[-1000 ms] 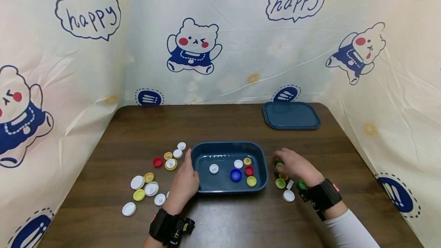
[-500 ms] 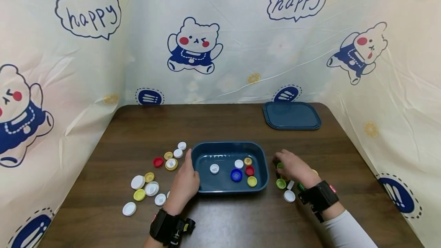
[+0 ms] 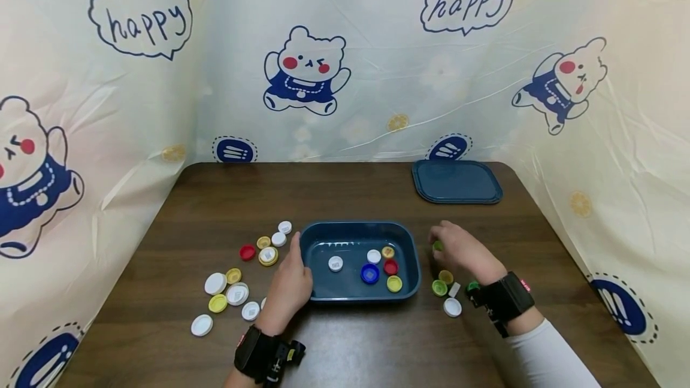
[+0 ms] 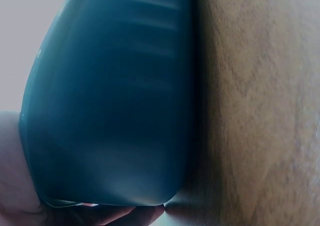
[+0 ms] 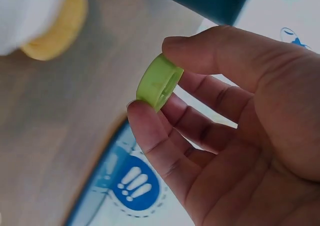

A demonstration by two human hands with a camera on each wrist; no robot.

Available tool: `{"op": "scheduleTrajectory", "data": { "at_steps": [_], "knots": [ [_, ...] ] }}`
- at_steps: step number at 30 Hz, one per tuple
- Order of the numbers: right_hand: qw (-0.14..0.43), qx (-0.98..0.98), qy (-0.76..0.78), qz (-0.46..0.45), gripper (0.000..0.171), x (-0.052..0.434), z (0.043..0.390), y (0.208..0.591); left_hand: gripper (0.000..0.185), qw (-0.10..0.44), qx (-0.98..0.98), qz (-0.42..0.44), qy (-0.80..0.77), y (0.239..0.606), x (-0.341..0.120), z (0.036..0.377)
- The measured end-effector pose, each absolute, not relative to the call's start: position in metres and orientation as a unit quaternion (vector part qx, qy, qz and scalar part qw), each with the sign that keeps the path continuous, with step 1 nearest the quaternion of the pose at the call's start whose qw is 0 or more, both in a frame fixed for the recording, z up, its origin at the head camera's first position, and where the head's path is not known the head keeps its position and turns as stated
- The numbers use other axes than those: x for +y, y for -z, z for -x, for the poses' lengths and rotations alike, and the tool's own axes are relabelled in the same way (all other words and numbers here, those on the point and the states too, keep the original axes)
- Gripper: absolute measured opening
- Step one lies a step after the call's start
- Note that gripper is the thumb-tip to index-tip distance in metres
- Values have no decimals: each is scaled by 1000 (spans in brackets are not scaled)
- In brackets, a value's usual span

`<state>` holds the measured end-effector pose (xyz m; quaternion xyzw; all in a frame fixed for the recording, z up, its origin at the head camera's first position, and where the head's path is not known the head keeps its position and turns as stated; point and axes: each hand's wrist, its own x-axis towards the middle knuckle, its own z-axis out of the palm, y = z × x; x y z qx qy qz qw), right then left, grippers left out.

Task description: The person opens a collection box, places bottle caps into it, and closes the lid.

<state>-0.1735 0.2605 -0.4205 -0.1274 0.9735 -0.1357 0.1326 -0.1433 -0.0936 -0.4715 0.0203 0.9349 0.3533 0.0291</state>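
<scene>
A dark blue tray [image 3: 414, 259] sits mid-table with several bottle caps inside: white, blue, red, yellow. My left hand [image 3: 291, 283] rests against its left wall [image 4: 110, 111], fingers along the rim. My right hand [image 3: 458, 253] hovers just right of the tray and pinches a light green cap [image 5: 159, 82] between thumb and forefinger; the cap [image 3: 438, 246] shows at the fingertips in the head view. Below that hand lie a green cap [image 3: 439, 287], a yellow cap [image 3: 446, 276] and a white cap [image 3: 451, 307].
Several white, yellow and red caps [image 3: 237, 295] are scattered left of the tray. A dark blue lid [image 3: 456, 181] lies flat at the far right of the table. Printed plastic sheets wall the table on three sides.
My right hand has lifted off the table with the light green cap pinched and moved slightly away from the pile. The left hand has stayed on the tray.
</scene>
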Motion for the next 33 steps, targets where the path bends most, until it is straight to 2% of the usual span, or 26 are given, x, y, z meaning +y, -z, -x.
{"op": "scheduleTrajectory", "data": {
  "at_steps": [9,18,33],
  "knots": [
    [100,969,155,167,17,239,182,393,70,29,935,-19,-353,471,-95,143],
    [120,962,139,202,24,199,190,376,71,22,934,-22,-355,470,-94,142],
    [151,950,131,240,24,136,189,385,70,14,936,-29,-352,471,-96,142]
  ]
}}
